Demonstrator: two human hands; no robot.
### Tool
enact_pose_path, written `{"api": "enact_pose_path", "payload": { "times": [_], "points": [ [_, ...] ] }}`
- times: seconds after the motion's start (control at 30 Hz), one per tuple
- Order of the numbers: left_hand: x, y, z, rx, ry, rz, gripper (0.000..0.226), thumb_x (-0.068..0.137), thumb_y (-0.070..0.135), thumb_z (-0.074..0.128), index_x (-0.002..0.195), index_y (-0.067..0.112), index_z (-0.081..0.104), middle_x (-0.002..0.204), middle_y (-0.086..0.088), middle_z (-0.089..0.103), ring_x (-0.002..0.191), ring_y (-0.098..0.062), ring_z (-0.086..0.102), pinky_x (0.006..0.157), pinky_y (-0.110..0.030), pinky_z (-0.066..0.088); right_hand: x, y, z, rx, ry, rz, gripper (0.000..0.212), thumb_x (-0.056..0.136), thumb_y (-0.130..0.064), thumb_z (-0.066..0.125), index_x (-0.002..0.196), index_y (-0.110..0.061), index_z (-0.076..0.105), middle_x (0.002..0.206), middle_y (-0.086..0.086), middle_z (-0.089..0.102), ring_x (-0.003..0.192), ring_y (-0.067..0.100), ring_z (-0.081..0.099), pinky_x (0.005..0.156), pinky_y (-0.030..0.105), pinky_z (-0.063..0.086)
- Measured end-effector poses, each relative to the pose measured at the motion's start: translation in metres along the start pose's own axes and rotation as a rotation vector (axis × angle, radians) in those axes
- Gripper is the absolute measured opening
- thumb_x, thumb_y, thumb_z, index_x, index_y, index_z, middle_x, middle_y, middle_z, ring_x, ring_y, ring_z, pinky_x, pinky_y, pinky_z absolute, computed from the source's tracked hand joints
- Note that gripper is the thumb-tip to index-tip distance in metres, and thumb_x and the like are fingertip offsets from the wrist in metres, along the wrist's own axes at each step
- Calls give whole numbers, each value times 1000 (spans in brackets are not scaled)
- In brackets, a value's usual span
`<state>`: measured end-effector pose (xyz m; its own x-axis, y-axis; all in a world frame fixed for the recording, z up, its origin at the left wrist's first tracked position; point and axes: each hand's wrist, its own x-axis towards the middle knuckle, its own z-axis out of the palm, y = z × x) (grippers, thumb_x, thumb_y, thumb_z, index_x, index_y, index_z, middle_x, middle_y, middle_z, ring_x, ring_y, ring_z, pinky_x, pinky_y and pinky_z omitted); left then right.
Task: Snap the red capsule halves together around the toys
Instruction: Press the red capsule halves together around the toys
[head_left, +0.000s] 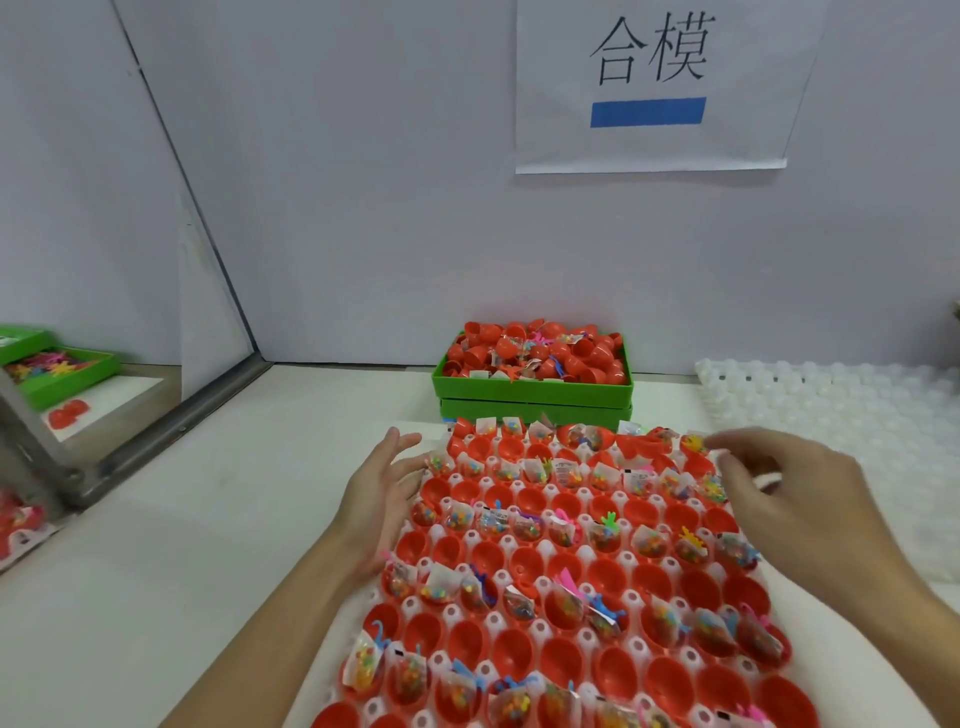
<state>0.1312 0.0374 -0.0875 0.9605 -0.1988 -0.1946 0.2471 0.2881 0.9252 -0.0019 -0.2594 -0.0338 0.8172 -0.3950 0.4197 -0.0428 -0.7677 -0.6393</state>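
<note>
I see a white worktop (208, 545) running back to a pale wall with a paper sign (649, 88) on the right side. The biggest thing on it is a white moulded tray (524, 486) in the near centre, its pockets filled with red capsule halves (670, 582); alternate rows of halves carry small bagged toys (501, 522), the rows between are bare red cups. Another white moulded tray (831, 400) lies to the right, further back. Just beyond the filled tray stand 2 stacked green bins (535, 395), the top 1 heaped with loose red halves and toy bags. At the far left, past a grey metal frame (156, 426), sits a green box (62, 369) of coloured toys.

My left hand (382, 493) rests against the tray's left edge, its grip released, fingers straight. My right hand (779, 493) hovers over the tray's far right rows, fingers loosely curled, grasping nothing I can see.
</note>
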Motion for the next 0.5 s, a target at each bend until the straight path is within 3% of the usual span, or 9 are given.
{"api": "enact_pose_path", "payload": {
  "times": [0.13, 0.23, 0.3, 0.33, 0.4, 0.5],
  "points": [
    [15, 0, 1, 103, 167, 151, 37, 105, 34, 38, 114, 6, 60, 117, -23, 63, 101, -28, 64, 86, -39, 53, 35, -43, 30, 10, -204, -197, 16, 91, -10, 63, 96, -16, 77, 70, -22, 61, 67, -5, 58, 57, 6, 42],
    [22, -4, -7, -32, 226, 266, 26, 102, 22, 43, 103, 5, 63, 110, -20, 65, 104, -31, 66, 80, -37, 56, 62, -74, 64, -8, -356, -296, 14, 95, -16, 61, 100, -15, 75, 49, -23, 48, 52, -14, 52, 50, 5, 36],
    [25, -5, -12, -110, 293, 331, 22, 101, 15, 44, 96, 5, 63, 102, -16, 66, 104, -31, 65, 78, -34, 56, 76, -92, 90, -40, -427, -353, 17, 95, -20, 63, 105, -13, 73, 55, -23, 51, 55, -12, 53, 60, 7, 39],
    [26, -5, -14, -123, 325, 352, 22, 101, 13, 44, 93, 6, 63, 99, -14, 65, 103, -30, 65, 78, -33, 56, 82, -101, 102, -55, -456, -366, 19, 94, -22, 65, 108, -12, 73, 70, -21, 59, 62, -5, 57, 65, 15, 45],
    [28, -6, -14, -115, 344, 369, 24, 100, 11, 43, 89, 7, 64, 97, -15, 66, 100, -30, 67, 76, -32, 57, 93, -113, 124, -109, -516, -361, 25, 92, -25, 67, 111, -9, 72, 94, 0, 70, 73, 12, 62, 74, 28, 54],
    [29, -8, -14, -91, 320, 365, 25, 99, 10, 43, 87, 6, 64, 95, -17, 66, 95, -30, 69, 73, -32, 58, 103, -124, 151, -229, -634, -325, 29, 91, -24, 66, 95, 4, 72, 84, 21, 71, 60, 22, 55, 62, 33, 54]
  ]
}}
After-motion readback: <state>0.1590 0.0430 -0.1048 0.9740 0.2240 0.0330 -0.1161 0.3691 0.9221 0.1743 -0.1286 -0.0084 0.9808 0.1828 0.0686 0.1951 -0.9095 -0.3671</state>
